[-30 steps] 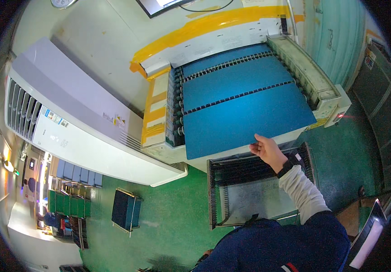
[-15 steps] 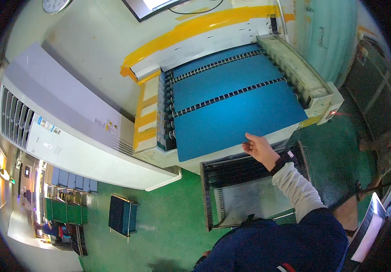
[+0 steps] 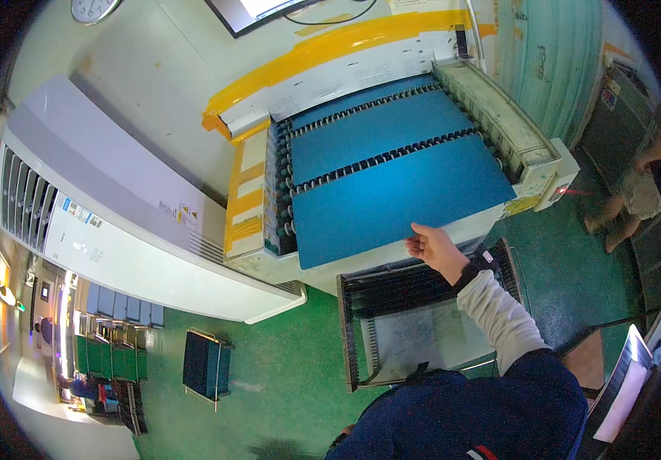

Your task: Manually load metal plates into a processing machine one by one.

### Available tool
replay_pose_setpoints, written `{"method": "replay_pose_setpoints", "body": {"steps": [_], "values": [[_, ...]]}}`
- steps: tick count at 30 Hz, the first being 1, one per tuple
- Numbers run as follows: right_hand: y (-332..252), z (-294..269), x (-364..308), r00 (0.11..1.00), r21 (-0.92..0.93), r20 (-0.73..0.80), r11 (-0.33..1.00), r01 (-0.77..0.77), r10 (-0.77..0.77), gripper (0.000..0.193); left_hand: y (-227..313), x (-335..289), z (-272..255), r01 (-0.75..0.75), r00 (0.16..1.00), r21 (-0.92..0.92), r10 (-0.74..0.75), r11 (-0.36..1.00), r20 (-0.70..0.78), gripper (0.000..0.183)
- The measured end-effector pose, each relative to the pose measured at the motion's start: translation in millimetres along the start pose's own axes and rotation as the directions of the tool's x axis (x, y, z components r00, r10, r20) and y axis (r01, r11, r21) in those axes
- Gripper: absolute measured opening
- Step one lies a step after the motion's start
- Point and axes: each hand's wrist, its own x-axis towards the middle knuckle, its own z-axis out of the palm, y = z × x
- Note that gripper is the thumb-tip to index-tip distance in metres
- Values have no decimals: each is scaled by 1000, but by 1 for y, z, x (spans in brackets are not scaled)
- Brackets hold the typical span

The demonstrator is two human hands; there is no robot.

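Note:
My right hand (image 3: 436, 251), with a dark band at the wrist, is at the front edge of the nearest blue panel (image 3: 399, 203). Its thumb is stretched out over the panel's edge in this view, and the half-bent fingers sit lower, apart from the thumb; no grip on the panel shows. The panel lies flat on the roller conveyor (image 3: 384, 158). Behind it lie a second blue panel (image 3: 380, 134) and part of a third. Of my left hand (image 3: 349, 429) only a sliver shows beside my dark sleeve, its fingers hidden.
Below the conveyor stands a black slotted rack (image 3: 351, 337). A white air conditioner (image 3: 139, 230) flanks the left side. Farther off on the green floor is a small rack of dark panels (image 3: 208, 366). At the right edge, another person's arm (image 3: 614, 218) shows.
The blue panels have slid slightly inward along the rollers. My right hand has shifted a little left, staying by the front edge. Another person's arm has come into view at right.

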Motion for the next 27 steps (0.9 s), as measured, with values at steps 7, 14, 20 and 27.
{"method": "replay_pose_setpoints", "body": {"steps": [7, 14, 20, 27], "values": [[-1, 0, -1, 998, -53, 70, 999, -3, 7, 24, -15, -10, 9, -18, 1000, 2, 18, 1000, -9, 40], [23, -13, -34, 989, -380, 141, 925, 14, 42, 26, -55, -13, 40, 1, 1000, 60, -3, 998, 27, 41], [121, -120, -2, 655, -444, 722, -576, 686, 223, 28, -97, -4, 68, 80, 996, 140, -86, 987, 33, 42], [136, -115, -50, 938, -899, 334, -332, 287, -93, 36, -36, -55, 41, 98, 995, 25, -98, 995, -10, 37]]}}
